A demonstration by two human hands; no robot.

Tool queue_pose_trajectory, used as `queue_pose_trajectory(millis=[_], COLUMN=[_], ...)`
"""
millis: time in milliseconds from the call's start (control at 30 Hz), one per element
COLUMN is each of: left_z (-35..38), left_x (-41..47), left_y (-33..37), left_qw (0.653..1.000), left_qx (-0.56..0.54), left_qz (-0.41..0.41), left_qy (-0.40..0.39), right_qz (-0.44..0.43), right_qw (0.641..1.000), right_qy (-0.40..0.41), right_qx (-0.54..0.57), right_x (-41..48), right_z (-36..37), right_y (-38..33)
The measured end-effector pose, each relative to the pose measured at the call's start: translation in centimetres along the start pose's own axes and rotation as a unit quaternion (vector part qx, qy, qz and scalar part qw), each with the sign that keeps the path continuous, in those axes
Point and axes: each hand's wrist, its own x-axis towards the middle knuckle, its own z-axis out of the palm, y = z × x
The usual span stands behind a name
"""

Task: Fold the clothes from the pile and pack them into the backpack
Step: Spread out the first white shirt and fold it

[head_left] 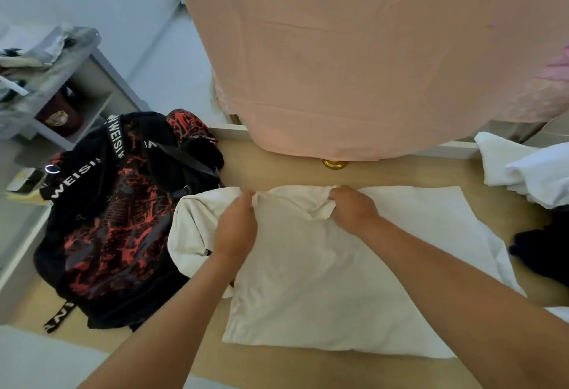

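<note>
Fingers of the left hand are curled round a bunched fold at the far edge of a white shirt. Those of the right hand pinch the same edge a little farther right, and the cloth puckers between the two grips. Both forearms reach in from the near edge of the view. The white shirt lies mostly flat on a light wooden desk, its near hem towards the person. Its left side is turned over into a rounded fold that touches the backpack. The backpack, black with a red pattern and white-lettered straps, lies on its side at the left end of the desk, just beside the left hand. A pile of white clothes sits at the right edge of the desk, apart from the hands, with a dark garment nearer the person on the same side. A pink cloth hangs over the far side of the desk and fills the upper half of the view. A brass-coloured knob shows just under its lower hem. A grey shelf unit holding assorted items stands beyond the backpack at upper left.
</note>
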Motion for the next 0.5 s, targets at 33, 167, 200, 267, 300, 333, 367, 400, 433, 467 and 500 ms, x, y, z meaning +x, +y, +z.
queue_pose_trajectory(millis=[33, 167, 200, 267, 300, 333, 367, 400, 433, 467, 500], left_z=[-0.7, -1.0, -0.3, 1.5, 2.5, 3.7, 5.1, 6.4, 7.5, 8.3, 8.8], left_x=[1.5, 7.0, 7.6, 7.4, 6.6, 5.6, 4.2, 2.9, 1.8, 1.2, 0.7], left_y=[0.3, 0.4, 0.2, 0.9, 1.6, 2.0, 2.2, 1.9, 1.3, 0.2, -0.7], left_qw=[0.999, 0.996, 0.993, 0.987, 0.981, 0.967, 0.948, 0.929, 0.918, 0.916, 0.918], left_qx=[-0.020, 0.050, 0.082, 0.119, 0.125, 0.138, 0.165, 0.201, 0.236, 0.258, 0.274], left_qz=[-0.021, -0.033, -0.023, 0.063, 0.135, 0.212, 0.270, 0.285, 0.253, 0.185, 0.123], left_qy=[0.033, 0.069, 0.081, 0.084, 0.065, 0.022, -0.045, -0.121, -0.194, -0.244, -0.259], right_qz=[0.024, 0.098, 0.095, 0.065, 0.037, 0.003, -0.032, -0.065, -0.080, -0.071, -0.048], right_qw=[0.998, 0.979, 0.976, 0.978, 0.980, 0.978, 0.976, 0.978, 0.983, 0.989, 0.994], right_qy=[0.030, 0.129, 0.145, 0.174, 0.193, 0.209, 0.209, 0.186, 0.142, 0.088, 0.042], right_qx=[0.046, 0.123, 0.132, 0.099, 0.046, -0.007, -0.044, -0.070, -0.085, -0.090, -0.087], right_x=[0.4, 1.1, 0.9, 0.2, -0.4, -1.3, -2.3, -3.4, -4.3, -5.2, -6.0], right_z=[-0.2, -1.1, -1.0, -0.6, -0.3, 0.4, 1.1, 2.0, 3.0, 3.8, 4.5], right_y=[0.1, 0.1, 0.2, 0.6, 1.0, 1.4, 1.7, 2.3, 3.1, 4.2, 5.6])
